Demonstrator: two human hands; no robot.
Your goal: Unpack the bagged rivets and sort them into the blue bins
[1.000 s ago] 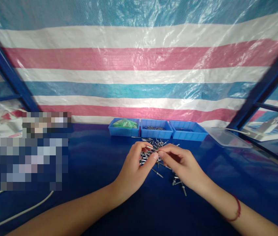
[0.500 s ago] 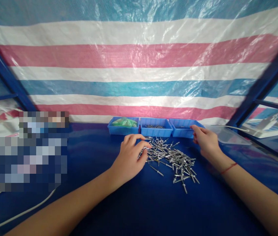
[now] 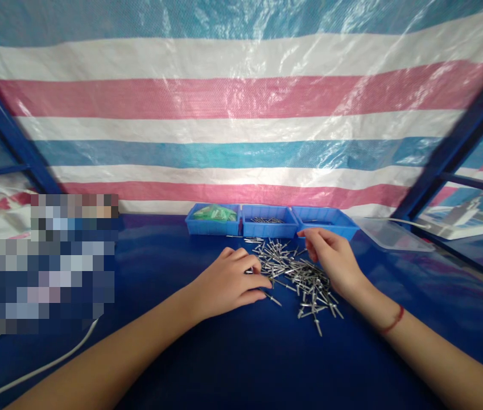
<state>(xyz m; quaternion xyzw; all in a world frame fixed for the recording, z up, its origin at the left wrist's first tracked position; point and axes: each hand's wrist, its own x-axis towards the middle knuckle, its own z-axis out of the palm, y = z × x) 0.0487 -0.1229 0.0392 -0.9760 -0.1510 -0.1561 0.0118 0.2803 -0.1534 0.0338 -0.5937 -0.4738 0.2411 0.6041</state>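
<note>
A loose pile of silver blind rivets (image 3: 292,267) lies on the blue table. My left hand (image 3: 235,282) rests at the pile's left edge, fingers bent and thumb and index finger a little apart, close to a single rivet (image 3: 272,298). Whether anything sits under its curled fingers is hidden. Over the pile's right side hovers my right hand (image 3: 334,259), loosely bent with the index finger stretched toward the bins; I see nothing held in it. Just behind stand the middle blue bin (image 3: 269,229), with some rivets inside, and the right blue bin (image 3: 330,230), with a few small pieces.
Green plastic packaging (image 3: 215,213) fills the left blue bin (image 3: 213,228). A clear plastic lid (image 3: 395,234) lies to the right of the bins. White cable (image 3: 53,364) runs along the left, beside a blurred-out area. Striped sheeting (image 3: 241,97) hangs behind the table.
My right hand has moved left and slightly down, from the right bin to over the rivet pile. My left hand has shifted slightly right and down, its thumb and index finger now nearer the single rivet.
</note>
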